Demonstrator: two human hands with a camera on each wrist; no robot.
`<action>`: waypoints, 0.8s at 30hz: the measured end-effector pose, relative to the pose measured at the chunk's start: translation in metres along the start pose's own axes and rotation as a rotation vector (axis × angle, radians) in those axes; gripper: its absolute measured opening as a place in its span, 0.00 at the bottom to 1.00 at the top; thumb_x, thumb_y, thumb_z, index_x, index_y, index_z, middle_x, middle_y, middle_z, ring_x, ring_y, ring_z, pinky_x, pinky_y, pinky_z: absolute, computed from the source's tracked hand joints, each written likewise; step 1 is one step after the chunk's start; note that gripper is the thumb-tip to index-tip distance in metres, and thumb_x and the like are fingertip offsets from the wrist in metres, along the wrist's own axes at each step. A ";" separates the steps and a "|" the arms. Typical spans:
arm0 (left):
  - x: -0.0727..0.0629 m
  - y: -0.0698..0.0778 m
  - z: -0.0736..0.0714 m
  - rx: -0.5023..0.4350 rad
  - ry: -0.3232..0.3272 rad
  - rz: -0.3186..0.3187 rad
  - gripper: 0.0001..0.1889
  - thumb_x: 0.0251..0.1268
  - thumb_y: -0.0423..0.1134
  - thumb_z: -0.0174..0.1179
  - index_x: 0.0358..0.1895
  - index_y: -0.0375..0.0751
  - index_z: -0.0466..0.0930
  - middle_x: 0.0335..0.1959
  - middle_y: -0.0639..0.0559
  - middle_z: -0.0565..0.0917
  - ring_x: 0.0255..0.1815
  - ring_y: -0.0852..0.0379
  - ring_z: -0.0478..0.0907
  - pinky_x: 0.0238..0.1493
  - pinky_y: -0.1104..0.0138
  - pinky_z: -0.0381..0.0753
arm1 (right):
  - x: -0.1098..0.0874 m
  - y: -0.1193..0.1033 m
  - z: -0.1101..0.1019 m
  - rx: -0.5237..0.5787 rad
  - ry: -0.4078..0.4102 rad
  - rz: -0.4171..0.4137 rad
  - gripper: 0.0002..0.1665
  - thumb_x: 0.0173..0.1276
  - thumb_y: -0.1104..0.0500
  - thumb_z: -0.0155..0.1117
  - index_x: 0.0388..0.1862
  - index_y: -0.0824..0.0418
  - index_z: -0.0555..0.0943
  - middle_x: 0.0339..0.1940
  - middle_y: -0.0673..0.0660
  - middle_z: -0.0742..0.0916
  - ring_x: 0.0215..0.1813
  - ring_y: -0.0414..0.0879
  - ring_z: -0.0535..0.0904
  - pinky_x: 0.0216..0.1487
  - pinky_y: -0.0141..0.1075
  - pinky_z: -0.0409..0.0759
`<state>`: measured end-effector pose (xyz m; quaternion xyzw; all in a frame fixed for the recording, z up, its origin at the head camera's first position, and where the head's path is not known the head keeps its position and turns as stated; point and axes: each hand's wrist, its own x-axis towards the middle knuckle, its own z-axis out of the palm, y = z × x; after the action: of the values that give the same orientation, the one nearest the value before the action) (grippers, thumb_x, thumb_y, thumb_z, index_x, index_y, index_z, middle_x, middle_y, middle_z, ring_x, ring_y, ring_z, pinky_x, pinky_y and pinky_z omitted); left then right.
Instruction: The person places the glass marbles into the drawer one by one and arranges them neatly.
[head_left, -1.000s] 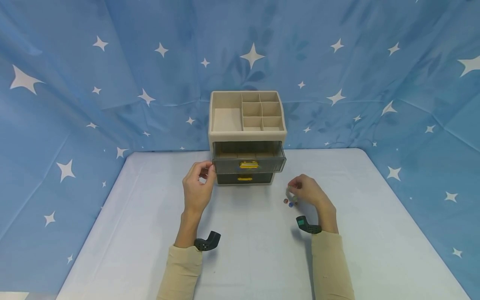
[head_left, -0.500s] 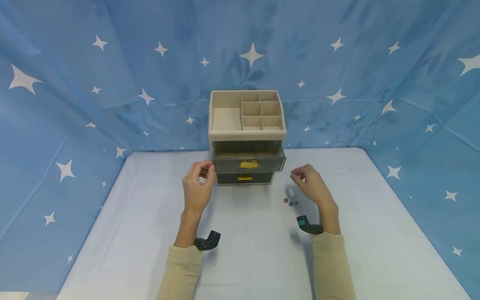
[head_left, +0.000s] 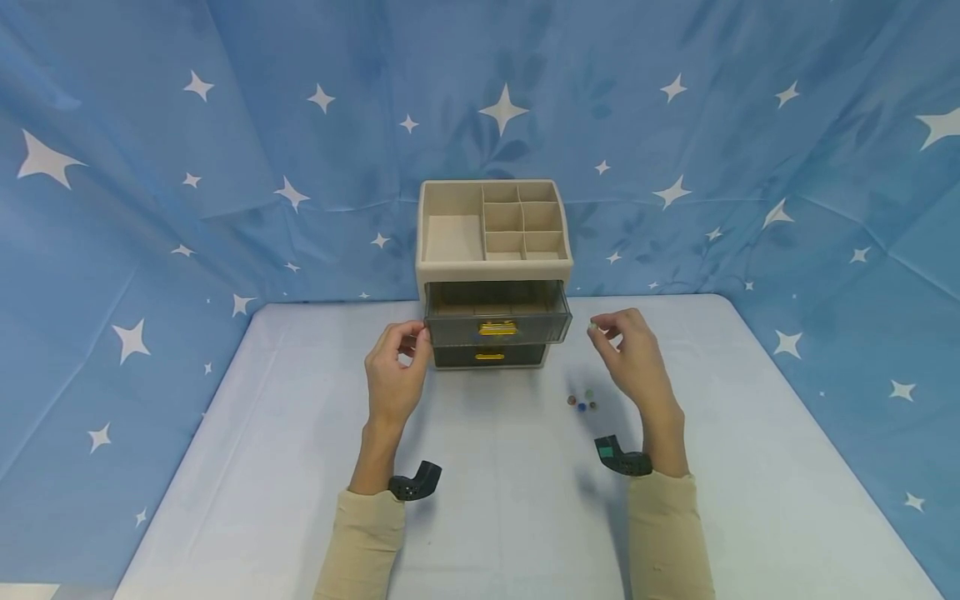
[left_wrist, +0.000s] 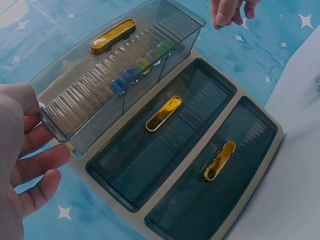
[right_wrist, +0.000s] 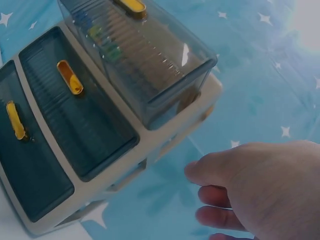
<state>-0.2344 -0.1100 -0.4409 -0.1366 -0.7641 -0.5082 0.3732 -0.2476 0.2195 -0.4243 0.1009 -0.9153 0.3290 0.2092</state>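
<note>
My left hand grips the left front corner of the pulled-out clear grey top drawer, thumb and fingers at its edge. Blue, yellowish and green marbles show through that drawer's front. Just right of the drawer, my right hand is raised and pinches a small greenish marble between thumb and fingertips. In the right wrist view this marble is hidden behind the hand. Several loose marbles lie on the white table below the right hand.
The beige desktop organizer stands at the back of the table, with open compartments on top. Its two lower drawers are shut and have gold handles. Behind it hangs a blue curtain with white stars.
My right hand has lifted from the loose marbles and moved away from me, up beside the drawer, with a marble between its fingertips. The left hand and drawer have stayed in place.
</note>
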 end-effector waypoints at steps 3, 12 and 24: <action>0.000 0.000 0.000 0.001 0.000 0.000 0.06 0.68 0.31 0.60 0.43 0.33 0.83 0.36 0.44 0.85 0.35 0.52 0.82 0.37 0.74 0.79 | 0.000 -0.004 -0.003 0.002 0.006 0.010 0.13 0.73 0.62 0.62 0.51 0.68 0.81 0.48 0.64 0.80 0.46 0.56 0.78 0.43 0.45 0.75; 0.000 0.000 0.000 -0.002 0.002 0.004 0.06 0.68 0.31 0.60 0.42 0.32 0.83 0.36 0.43 0.85 0.34 0.52 0.82 0.37 0.75 0.78 | -0.001 -0.010 -0.007 0.007 0.049 -0.002 0.14 0.72 0.61 0.63 0.51 0.68 0.81 0.47 0.63 0.80 0.46 0.54 0.78 0.43 0.43 0.74; 0.000 -0.002 0.001 -0.008 0.005 0.015 0.06 0.68 0.31 0.60 0.42 0.32 0.83 0.36 0.43 0.85 0.34 0.52 0.82 0.35 0.66 0.82 | -0.002 -0.018 -0.008 0.023 0.111 -0.033 0.13 0.71 0.62 0.64 0.51 0.67 0.81 0.47 0.63 0.80 0.45 0.53 0.78 0.42 0.39 0.73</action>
<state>-0.2358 -0.1101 -0.4419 -0.1426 -0.7601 -0.5086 0.3784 -0.2370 0.2113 -0.4096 0.0999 -0.8968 0.3410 0.2637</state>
